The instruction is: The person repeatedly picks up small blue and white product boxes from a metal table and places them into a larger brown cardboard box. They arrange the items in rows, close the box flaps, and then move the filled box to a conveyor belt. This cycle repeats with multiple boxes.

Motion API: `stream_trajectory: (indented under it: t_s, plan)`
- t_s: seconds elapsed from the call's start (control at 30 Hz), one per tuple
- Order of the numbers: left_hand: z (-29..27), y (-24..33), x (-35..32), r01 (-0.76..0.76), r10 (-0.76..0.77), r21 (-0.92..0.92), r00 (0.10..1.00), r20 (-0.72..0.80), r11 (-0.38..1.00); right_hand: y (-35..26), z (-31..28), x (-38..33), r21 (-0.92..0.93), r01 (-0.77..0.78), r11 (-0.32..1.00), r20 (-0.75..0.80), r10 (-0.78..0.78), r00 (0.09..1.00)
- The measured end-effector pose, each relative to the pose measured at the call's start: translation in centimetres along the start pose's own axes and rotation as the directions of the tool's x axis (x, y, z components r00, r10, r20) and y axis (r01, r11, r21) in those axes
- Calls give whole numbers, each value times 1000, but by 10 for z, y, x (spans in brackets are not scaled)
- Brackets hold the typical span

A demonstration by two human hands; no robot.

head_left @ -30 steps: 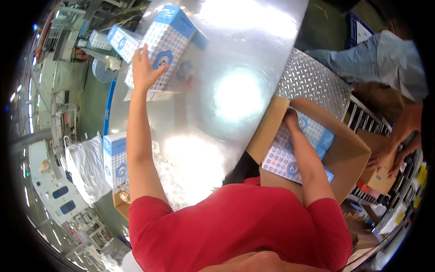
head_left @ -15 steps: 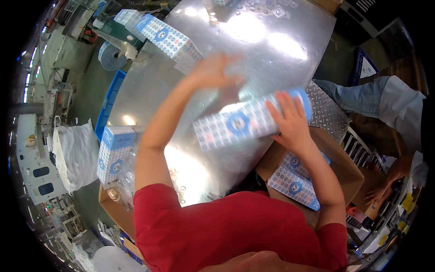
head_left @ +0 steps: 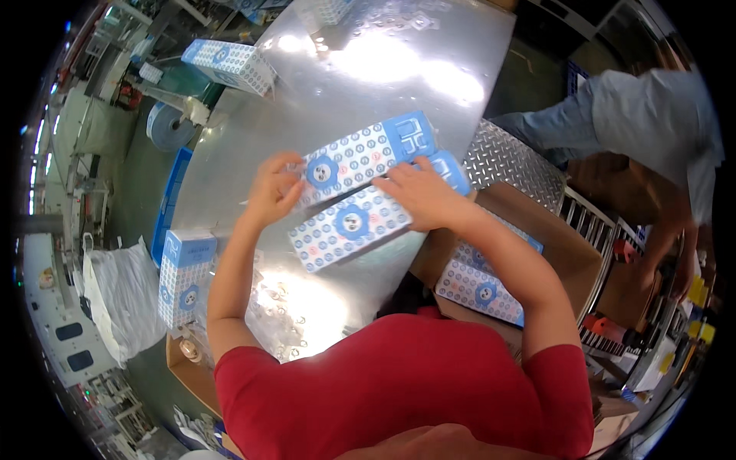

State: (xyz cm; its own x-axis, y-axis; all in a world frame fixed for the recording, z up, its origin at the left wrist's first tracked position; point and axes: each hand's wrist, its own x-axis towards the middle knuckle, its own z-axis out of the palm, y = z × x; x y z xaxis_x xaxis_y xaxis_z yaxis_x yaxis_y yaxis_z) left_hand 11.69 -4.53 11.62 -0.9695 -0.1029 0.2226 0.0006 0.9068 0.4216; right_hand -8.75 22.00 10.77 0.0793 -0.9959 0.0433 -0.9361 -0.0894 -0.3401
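Note:
Two long white-and-blue patterned cartons lie side by side, slanting, over the metal table. My left hand [head_left: 274, 189] is closed on the left end of the farther carton [head_left: 354, 159], its fingertips curled over the edge. My right hand [head_left: 426, 196] grips the nearer carton [head_left: 351, 224] toward its right end, thumb on the near side. Its fingertips reach the seam between the two cartons. The right hand covers part of the nearer carton's blue end.
An open cardboard box [head_left: 571, 244] with similar cartons [head_left: 481, 291] sits at my right. One carton [head_left: 184, 277] stands at my left, another [head_left: 234, 65] lies at the far left table edge. Small clear plastic pieces [head_left: 284, 310] lie near me. A co-worker [head_left: 652, 115] bends at the right.
My left hand, empty and blurred over the table before, now holds a second carton beside the first. The right hand's carton has shifted left. One carton fewer shows at the far left edge.

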Motion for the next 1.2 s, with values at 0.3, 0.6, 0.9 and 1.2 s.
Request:
stream_trajectory:
  t_s: [0.3, 0.6, 0.9, 1.2]
  plan:
    - [55, 87, 109, 11, -65, 303, 983, 169, 953, -67, -48, -140, -92, 2, 996, -371, -36, 928]
    - [68, 234, 128, -226, 199, -632, 973, -114, 742, -104, 2, -476, 687, 725, -40, 74, 997, -15]
    - [299, 319, 143, -338, 409, -276, 433, 803, 900, -101, 6, -452, 738, 630, 242, -126, 967, -224]
    - [354, 284, 94, -575, 571, -144, 688, 448, 806, -11, -18, -377, -76, -840, 537, -266, 801, 536]
